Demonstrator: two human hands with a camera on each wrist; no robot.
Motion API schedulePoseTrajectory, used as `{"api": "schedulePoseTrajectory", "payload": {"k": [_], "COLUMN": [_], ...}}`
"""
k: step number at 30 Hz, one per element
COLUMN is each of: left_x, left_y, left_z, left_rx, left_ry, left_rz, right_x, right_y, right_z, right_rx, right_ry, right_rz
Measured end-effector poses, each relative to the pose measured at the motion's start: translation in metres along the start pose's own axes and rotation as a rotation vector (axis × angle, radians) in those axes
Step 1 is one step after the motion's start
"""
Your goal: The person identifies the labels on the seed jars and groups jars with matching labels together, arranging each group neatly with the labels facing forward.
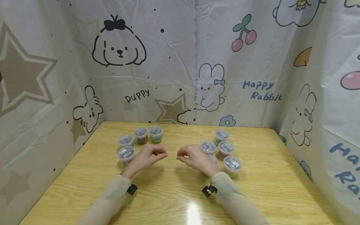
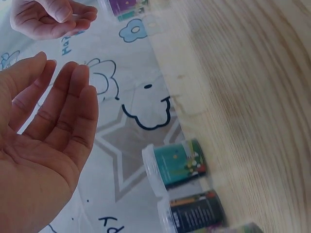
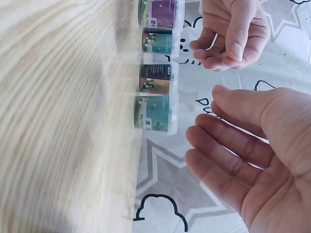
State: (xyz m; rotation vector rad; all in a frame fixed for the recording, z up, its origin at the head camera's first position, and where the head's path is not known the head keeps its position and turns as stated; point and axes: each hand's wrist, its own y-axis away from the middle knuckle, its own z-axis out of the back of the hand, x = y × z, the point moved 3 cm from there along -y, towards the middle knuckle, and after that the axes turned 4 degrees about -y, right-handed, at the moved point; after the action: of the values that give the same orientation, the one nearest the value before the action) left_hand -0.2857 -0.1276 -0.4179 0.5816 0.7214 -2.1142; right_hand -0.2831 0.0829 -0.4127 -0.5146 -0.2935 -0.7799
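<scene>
My left hand (image 1: 147, 156) hovers over the table, fingers loosely bent and thumb near the index finger, with nothing in the grasp. Facing it across a small gap, my right hand (image 1: 195, 157) has the same loose bend and holds nothing. Beside the left hand stands a small lidded plastic tub (image 1: 126, 154), with a teal-labelled tub (image 2: 179, 164) and a dark-labelled tub (image 2: 197, 212) farther back. Several similar tubs cluster by the right hand, among them a pale one (image 1: 232, 165) and a purplish one (image 1: 226, 149). The right hand partly hides another tub (image 1: 212, 159).
A light wood table (image 1: 168, 200) carries both tub groups, one left and one right. A printed cloth curtain (image 1: 171, 62) rises behind the table's far edge and along both sides. Each sleeve has a small black camera (image 1: 208, 191) strapped at the wrist.
</scene>
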Motion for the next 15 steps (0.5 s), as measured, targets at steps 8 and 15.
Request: {"api": "schedulePoseTrajectory", "payload": {"k": [8, 15], "left_x": [0.006, 0.015], "left_y": [0.011, 0.022], "left_z": [0.016, 0.032], "left_rx": [-0.079, -0.085], "left_ry": [-0.041, -0.089], "left_rz": [0.006, 0.069], "right_x": [0.000, 0.004], "right_y": [-0.009, -0.019], "right_z": [-0.012, -0.023], "right_rx": [0.023, 0.042], "right_ry": [-0.016, -0.048], "right_rz": [-0.022, -0.027]}}
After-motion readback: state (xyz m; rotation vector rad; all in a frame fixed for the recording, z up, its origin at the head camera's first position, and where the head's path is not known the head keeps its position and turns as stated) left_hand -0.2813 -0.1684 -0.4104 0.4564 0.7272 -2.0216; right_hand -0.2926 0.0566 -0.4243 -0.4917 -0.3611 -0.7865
